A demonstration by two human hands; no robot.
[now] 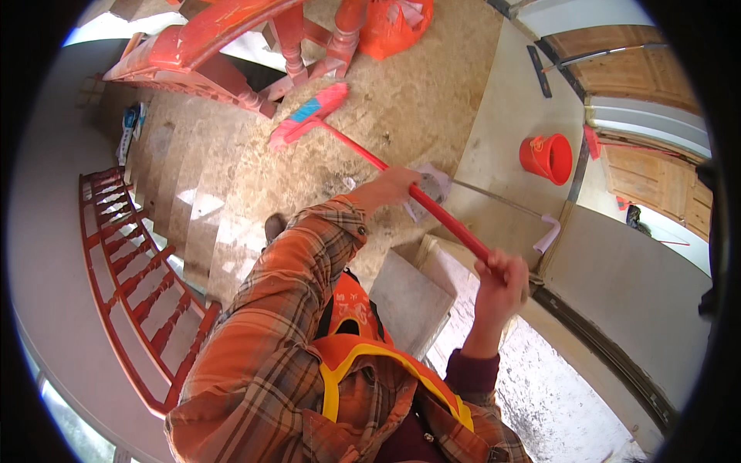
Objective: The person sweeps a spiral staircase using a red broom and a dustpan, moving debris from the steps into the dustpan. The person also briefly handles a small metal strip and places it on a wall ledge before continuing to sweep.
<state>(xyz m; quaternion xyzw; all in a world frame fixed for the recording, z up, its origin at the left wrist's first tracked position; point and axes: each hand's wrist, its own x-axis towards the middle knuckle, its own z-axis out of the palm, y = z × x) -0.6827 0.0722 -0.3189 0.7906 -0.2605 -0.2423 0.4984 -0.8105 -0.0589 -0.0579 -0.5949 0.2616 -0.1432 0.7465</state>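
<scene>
A broom (363, 150) with a long red handle slants across the middle of the view. Its pink-red head with a blue patch (306, 110) rests on the stained brown floor. My left hand (395, 186) is wrapped round the middle of the handle, the plaid sleeve stretched forward. Closer to me, my right hand (502, 284) grips the handle near its upper end. Just beyond my left hand lies a pale long-handled dustpan (434, 182), partly covered by that hand and the broom. Small debris (349, 183) dots the floor beside it.
Red wooden railings stand at the far side (201, 58) and along the stairs at left (127, 285). An orange-red bag (395, 31) sits by the far railing. To the right are a red bucket (546, 158) and wooden doors (641, 69). A grey block (413, 297) stands close to me.
</scene>
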